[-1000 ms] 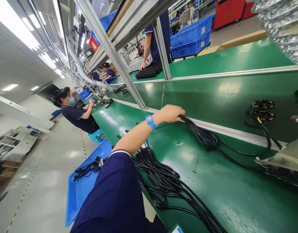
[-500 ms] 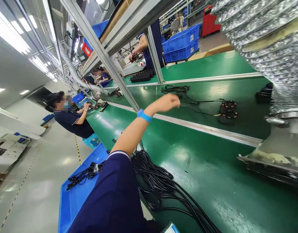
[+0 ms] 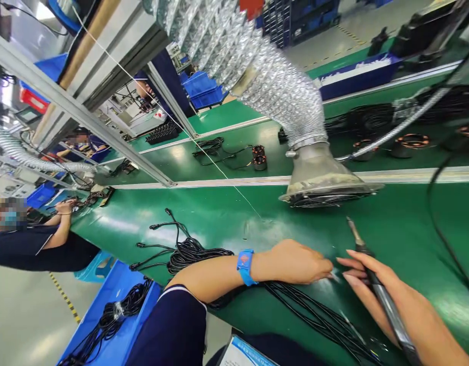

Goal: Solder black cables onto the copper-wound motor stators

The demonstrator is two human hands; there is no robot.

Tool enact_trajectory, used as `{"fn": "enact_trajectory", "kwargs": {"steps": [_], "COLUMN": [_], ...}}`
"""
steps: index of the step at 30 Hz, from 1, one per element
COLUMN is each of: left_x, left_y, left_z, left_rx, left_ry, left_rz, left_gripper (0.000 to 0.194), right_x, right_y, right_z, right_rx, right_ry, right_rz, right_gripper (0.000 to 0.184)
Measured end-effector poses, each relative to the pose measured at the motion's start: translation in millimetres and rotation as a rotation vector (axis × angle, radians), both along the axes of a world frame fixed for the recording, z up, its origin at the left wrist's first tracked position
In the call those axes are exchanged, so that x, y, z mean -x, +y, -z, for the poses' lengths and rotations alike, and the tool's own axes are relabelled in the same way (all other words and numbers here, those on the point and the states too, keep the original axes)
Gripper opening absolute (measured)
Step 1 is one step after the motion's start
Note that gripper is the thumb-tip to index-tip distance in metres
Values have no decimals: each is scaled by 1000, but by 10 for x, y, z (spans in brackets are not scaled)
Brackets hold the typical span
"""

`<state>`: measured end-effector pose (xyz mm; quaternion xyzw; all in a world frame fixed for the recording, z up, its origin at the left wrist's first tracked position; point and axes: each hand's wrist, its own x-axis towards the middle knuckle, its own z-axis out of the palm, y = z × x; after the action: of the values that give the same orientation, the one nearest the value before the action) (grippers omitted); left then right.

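Right hand (image 3: 413, 305) holds black, metal-tipped soldering iron (image 3: 385, 300) above glossy green workbench (image 3: 410, 223)

A bare-handed worker grasps the slim tool in the right hand, its tip angled up and away, the nearest fingers reaching toward the left hand (image 3: 301, 262). That hand, below a bright blue wristband (image 3: 245, 267), hangs just beside with its fingers curled in; whether they pinch anything cannot be told. Long black rubber-sheathed cables (image 3: 192, 254) lie on the bench beneath the left forearm, their connector ends fanned to the left, the other ends trailing toward the right hand. Beyond the tip stands a cloudy, flared fume hood (image 3: 322, 173) on a crinkled silver foil duct (image 3: 288, 96). At lower left, a blue plastic bin (image 3: 139, 310) holds a tied black cable bundle (image 3: 118, 315).
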<state>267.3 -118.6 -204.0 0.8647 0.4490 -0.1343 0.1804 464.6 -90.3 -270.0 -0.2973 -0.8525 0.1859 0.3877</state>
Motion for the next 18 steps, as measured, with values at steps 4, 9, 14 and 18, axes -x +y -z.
{"fn": "enact_trajectory", "kwargs": {"steps": [4,9,14,18], "left_x": [-301,-408,-365,-171], "left_y": [115,101,58,-18], "left_z": [22,-45,-114,-139], "left_rx": [-64,-97,-62,-86], "left_ry": [-80,-83,-50,-20], "left_rz": [-172,-451,-473,-353], "left_gripper": [36,43,39,32], "right_x": [32,-6,44,-182], "right_y": [-21,-43,-103,-66], "right_z": [-107,-59,-125,-249], "right_rx": [-38,31,44,37], "right_ry": [75,142,151,139], "right_rz": [63,83,5,97], "right_gripper": [30,32,31,35]}}
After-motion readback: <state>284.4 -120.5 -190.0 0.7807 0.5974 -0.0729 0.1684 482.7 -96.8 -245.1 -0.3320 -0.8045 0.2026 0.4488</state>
